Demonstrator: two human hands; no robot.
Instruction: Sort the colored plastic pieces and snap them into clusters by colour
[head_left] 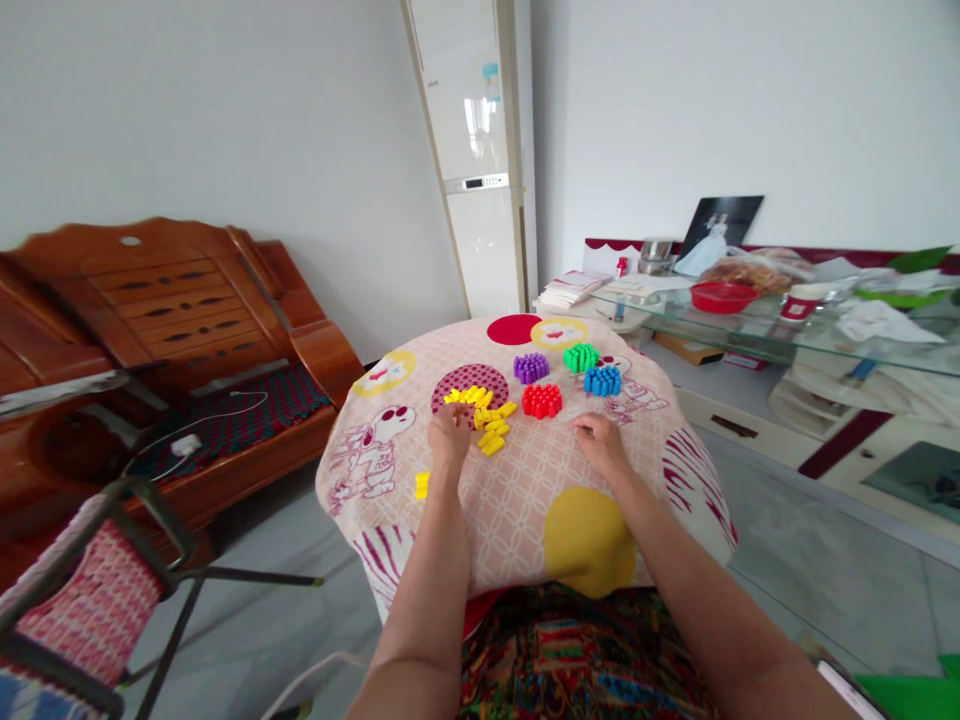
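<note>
On the cloth-covered table, my left hand [448,434] is at the left edge of a loose pile of small yellow plastic pieces [491,437]. Its fingers are drawn together, and whatever they may hold is hidden. A few more yellow pieces [422,485] stand together beside my left forearm. My right hand [602,443] is low over the cloth at the right with curled fingers and nothing visible in them. Ahead of it are upright clusters of similar small pieces: red [541,401], purple [531,368], green [581,357] and blue [602,380].
The round table wears a patterned tablecloth [510,535]. A wooden bench [187,300] and a folding chair [90,590] stand at the left. To the right, a glass-topped cabinet [757,330] carries a red bowl [724,297], papers and a photo. A tall white appliance [480,150] stands behind.
</note>
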